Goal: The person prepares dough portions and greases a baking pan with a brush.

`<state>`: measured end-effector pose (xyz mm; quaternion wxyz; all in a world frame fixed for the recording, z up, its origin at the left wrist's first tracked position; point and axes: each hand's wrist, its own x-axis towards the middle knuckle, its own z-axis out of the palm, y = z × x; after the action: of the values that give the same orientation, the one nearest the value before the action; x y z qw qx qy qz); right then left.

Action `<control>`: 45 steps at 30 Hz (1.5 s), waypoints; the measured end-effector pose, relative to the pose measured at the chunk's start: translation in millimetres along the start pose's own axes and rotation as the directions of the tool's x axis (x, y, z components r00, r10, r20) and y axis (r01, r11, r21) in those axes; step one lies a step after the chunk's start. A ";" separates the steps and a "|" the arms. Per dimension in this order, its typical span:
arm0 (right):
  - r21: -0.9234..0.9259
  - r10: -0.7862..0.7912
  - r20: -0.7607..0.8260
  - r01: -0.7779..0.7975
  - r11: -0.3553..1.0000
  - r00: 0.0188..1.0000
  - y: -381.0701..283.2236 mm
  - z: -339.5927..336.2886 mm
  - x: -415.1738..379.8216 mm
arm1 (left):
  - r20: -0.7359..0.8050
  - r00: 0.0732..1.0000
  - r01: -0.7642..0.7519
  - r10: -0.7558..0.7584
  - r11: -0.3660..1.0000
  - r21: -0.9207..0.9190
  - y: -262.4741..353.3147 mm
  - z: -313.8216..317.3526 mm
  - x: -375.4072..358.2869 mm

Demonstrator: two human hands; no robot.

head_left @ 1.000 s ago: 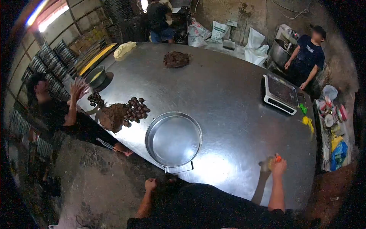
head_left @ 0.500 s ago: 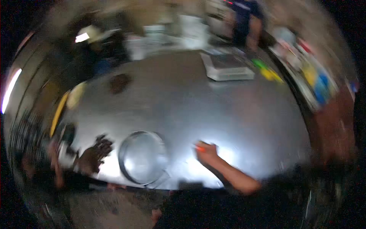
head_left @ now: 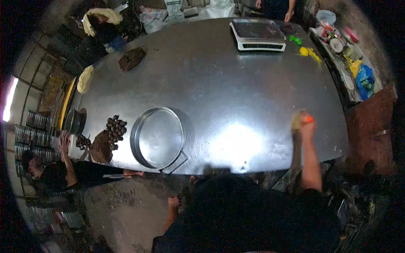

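Observation:
My right hand (head_left: 308,126) is closed around a tool with an orange part (head_left: 309,119) and a pale, motion-blurred end (head_left: 296,121); its kind does not show. It is over the right side of the metal table (head_left: 236,84). My left hand (head_left: 173,202) hangs low beside my body, below the table's near edge, fingers curled in; whether it holds anything is hidden. Between the hands, toward the left, a round metal pan (head_left: 183,135) with a wire handle rests at the table edge. A brown lump (head_left: 101,147) and a cluster of dark round balls (head_left: 116,130) lie left of it.
At the left, a co-worker's raised hand (head_left: 64,143) is near a dark bowl (head_left: 72,121). Further back are another brown mass (head_left: 132,58), a scale (head_left: 259,36), green (head_left: 295,40) and yellow (head_left: 310,53) items. Another person's hand (head_left: 288,16) hangs beyond the scale. A cluttered shelf (head_left: 344,71) stands right.
My right hand has swung to the right across the table with the orange tool. The view has tilted downward, so the table things appear higher in the picture.

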<state>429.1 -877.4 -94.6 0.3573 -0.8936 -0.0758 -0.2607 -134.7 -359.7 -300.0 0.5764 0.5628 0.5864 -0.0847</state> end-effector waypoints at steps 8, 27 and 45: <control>-0.426 0.187 0.283 -0.051 0.903 0.941 -51.0 42.9 25.6 | -0.009 0.997 0.073 -0.073 0.962 0.262 -13.7 -11.7 -56.8; 0.286 0.409 -0.026 -0.385 0.877 0.912 51.9 -68.0 -56.8 | 0.094 0.995 0.034 -0.031 0.999 -0.029 47.7 22.6 -18.3; -0.417 -0.007 0.235 0.108 0.903 0.972 -140.0 -5.8 -165.3 | 0.070 0.981 -0.172 0.183 0.632 0.756 -140.7 -84.2 -49.9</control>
<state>240.7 -770.3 -93.2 0.1343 -0.9714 -0.0839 -0.1771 -305.1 -374.3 -311.8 0.2900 0.8072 0.4429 -0.2612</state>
